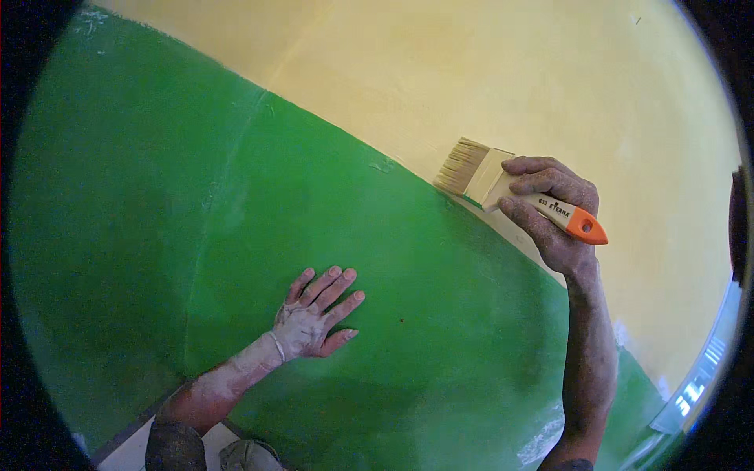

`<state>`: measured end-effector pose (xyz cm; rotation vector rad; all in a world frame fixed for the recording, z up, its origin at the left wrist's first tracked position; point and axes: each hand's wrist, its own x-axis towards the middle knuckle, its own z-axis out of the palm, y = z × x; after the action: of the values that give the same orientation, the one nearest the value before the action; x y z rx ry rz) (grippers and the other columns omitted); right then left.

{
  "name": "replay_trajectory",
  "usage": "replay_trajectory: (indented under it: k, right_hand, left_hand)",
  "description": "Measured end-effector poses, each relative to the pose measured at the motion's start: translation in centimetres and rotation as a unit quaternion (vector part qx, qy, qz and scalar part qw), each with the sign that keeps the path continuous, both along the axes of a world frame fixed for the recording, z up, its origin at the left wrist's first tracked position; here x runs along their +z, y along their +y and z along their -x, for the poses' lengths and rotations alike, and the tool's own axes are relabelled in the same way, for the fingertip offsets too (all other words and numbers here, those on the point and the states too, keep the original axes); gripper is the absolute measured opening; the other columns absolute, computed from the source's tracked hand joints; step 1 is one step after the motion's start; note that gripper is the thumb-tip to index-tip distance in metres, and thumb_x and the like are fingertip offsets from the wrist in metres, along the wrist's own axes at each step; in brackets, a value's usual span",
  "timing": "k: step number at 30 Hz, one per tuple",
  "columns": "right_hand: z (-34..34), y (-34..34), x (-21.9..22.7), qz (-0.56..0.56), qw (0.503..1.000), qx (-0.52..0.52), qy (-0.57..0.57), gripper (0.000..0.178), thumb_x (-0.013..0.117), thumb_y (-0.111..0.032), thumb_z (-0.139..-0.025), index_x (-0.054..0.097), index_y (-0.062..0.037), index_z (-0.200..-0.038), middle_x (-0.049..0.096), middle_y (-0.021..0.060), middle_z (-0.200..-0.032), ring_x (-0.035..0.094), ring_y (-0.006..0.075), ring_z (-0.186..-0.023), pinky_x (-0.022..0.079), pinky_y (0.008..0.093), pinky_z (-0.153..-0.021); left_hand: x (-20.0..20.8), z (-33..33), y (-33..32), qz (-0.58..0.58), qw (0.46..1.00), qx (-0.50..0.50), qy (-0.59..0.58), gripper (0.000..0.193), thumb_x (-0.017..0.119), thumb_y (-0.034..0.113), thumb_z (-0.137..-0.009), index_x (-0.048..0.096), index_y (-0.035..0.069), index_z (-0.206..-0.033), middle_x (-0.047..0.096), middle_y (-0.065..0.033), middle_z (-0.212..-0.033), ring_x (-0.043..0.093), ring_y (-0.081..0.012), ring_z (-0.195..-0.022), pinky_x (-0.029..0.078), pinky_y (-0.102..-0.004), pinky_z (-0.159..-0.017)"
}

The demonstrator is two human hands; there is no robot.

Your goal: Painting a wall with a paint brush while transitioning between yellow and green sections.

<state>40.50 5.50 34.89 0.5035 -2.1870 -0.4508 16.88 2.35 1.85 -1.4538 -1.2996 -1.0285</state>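
Observation:
A wide flat paintbrush [492,179] is gripped by its pale handle in my right hand [554,200], fingers pinched round it below the ferrule. The handle ends in an orange tip with a hole. Its pale bristles point up and left and meet the wall along the border between the yellow upper part [471,71] and the green lower part [259,196]. My left hand [314,314] lies against the green part with its fingers spread, holding nothing. Pale paint or dust marks that hand and forearm, and a thin band circles the wrist.
The colour border slants from upper left to lower right. A faint vertical seam [212,196] crosses the green part. Whitish smears [542,436] show at the lower right. A bluish shiny strip [699,385] stands at the right rim. White flooring [129,454] shows at the lower left.

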Motion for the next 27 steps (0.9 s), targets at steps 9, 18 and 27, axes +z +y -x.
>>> replay_trajectory:
  k: [9,18,27]
  right_hand:
    - [-2.0,-0.2,-0.2,0.002,1.000,-0.018,0.008,0.015,0.079,-0.004,-0.076,0.070,-0.0003,-0.088,0.070,0.0205,-0.105,0.070,0.0256,-0.095,0.057,0.0346,-0.080]
    - [-3.8,1.2,-0.4,-0.004,1.000,-0.014,0.019,0.015,0.078,-0.005,-0.076,0.070,-0.0007,-0.088,0.071,0.0206,-0.104,0.070,0.0258,-0.095,0.057,0.0350,-0.080]
    - [-5.5,1.6,-0.6,-0.009,0.999,-0.011,0.031,0.017,0.080,-0.005,-0.074,0.070,-0.0015,-0.088,0.071,0.0206,-0.104,0.070,0.0270,-0.095,0.057,0.0357,-0.080]
  left_hand:
    - [-0.1,0.0,0.2,-0.009,1.000,-0.002,0.006,0.069,0.059,0.050,-0.091,0.039,0.021,-0.150,0.024,-0.0093,-0.162,0.019,-0.0281,-0.149,0.010,-0.0509,-0.121]
    - [-0.2,0.0,0.3,-0.009,1.000,0.019,0.012,0.068,0.057,0.050,-0.092,0.039,0.021,-0.150,0.024,-0.0105,-0.161,0.019,-0.0293,-0.149,0.010,-0.0509,-0.121]
    - [-0.2,-0.1,0.3,-0.008,1.000,0.018,0.007,0.068,0.057,0.049,-0.091,0.038,0.021,-0.150,0.025,-0.0118,-0.161,0.020,-0.0300,-0.149,0.009,-0.0518,-0.121]
